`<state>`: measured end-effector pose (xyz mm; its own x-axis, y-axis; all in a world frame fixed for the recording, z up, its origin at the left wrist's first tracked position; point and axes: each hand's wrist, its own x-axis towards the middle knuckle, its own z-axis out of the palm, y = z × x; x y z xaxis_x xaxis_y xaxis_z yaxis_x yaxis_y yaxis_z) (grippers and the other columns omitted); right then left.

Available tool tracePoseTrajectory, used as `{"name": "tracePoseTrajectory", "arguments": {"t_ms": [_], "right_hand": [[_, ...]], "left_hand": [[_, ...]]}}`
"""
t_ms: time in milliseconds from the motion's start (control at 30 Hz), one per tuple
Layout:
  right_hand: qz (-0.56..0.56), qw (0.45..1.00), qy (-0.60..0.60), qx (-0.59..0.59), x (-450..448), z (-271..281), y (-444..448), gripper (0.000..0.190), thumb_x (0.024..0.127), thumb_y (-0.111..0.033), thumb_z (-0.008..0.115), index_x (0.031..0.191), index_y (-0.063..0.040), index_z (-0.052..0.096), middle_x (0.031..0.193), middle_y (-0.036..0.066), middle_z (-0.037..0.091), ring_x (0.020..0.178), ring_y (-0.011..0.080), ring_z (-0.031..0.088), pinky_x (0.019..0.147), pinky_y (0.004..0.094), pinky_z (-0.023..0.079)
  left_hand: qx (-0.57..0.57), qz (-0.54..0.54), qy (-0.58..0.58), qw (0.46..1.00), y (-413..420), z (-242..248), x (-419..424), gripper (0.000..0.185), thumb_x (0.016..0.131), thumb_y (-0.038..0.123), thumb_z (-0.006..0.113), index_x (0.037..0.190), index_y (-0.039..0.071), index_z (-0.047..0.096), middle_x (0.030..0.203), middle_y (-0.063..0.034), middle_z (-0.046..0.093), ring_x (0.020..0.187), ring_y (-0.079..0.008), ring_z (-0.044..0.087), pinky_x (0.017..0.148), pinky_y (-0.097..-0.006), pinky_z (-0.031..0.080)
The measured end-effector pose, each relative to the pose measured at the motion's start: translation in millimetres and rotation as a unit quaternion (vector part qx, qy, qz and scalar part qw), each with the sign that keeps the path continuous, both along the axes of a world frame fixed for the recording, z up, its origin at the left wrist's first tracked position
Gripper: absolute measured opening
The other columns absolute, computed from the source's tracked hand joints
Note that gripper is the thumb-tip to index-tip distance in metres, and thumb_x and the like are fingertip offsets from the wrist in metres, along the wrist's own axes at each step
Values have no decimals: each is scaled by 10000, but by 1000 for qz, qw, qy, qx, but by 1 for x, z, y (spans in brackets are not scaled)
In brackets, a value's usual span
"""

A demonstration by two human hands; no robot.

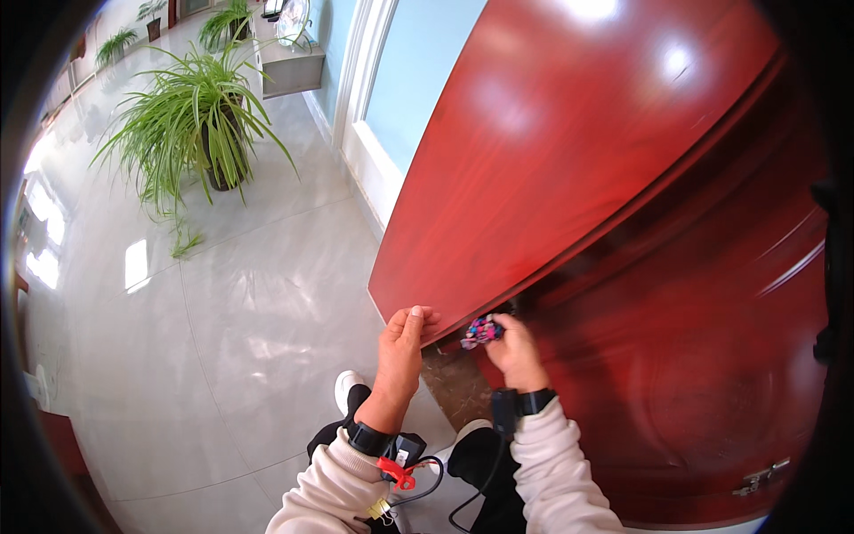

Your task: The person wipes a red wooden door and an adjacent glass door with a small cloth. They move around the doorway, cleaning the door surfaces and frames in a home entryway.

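My right hand is closed around a crumpled multicoloured cloth, with pink, blue and black in it, held beside the edge of a glossy red wooden door. To its left, my left hand is at the door's lower corner, its fingers curled and the thumb near the fingertips. Whether the left fingers pinch the door's edge or anything small, I cannot tell. Both wrists wear black straps with small boxes and a cable.
A potted spider plant stands on the tiled floor at the left, with a grey cabinet behind it. At the right is another red door panel with a metal latch. Dark stone lies below my hands.
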<state>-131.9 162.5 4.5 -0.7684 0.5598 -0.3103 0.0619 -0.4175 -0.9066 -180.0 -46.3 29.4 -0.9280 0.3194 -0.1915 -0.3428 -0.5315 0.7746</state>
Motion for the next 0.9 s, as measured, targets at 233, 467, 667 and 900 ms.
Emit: {"name": "tracePoseTrajectory", "arguments": {"t_ms": [233, 467, 667, 900], "right_hand": [[-26, 911, 293, 287, 30, 242, -36, 437, 937, -7, 573, 1363, -71, 499, 1120, 4, 583, 953, 116, 562, 835, 313, 501], [-195, 304, 170, 917, -18, 349, -48, 504, 908, -6, 586, 1403, -73, 515, 1424, 166, 503, 1327, 351, 469, 1118, 462, 360], [-25, 185, -30, 982, -49, 251, -64, 429, 859, -110, 607, 1282, -43, 594, 1461, 166, 481, 1437, 369, 339, 1185, 588, 218], [204, 283, 7, 937, -44, 142, -75, 334, 889, -143, 532, 1170, 0, 643, 1313, 184, 586, 1321, 358, 479, 1160, 488, 319]], "left_hand": [[-3, 4, -5, 1000, -4, -11, -6, 317, 1036, 301, 530, 1061, 3, 634, 1005, -111, 702, 915, -189, 668, 838, -323, 525], [0, 10, -2, 1000, -10, -18, -11, 311, 1043, 292, 514, 1076, 6, 631, 1007, -105, 702, 914, -180, 664, 830, -313, 519], [15, -38, 53, 998, -4, -8, -7, 315, 1056, 259, 492, 1202, 5, 608, 1163, -84, 664, 1020, -164, 645, 875, -305, 511], [185, -77, 117, 973, 9, 11, 4, 551, 1075, 290, 437, 1544, 58, 264, 1584, -114, 291, 1419, -245, 375, 1148, -394, 348]]}}
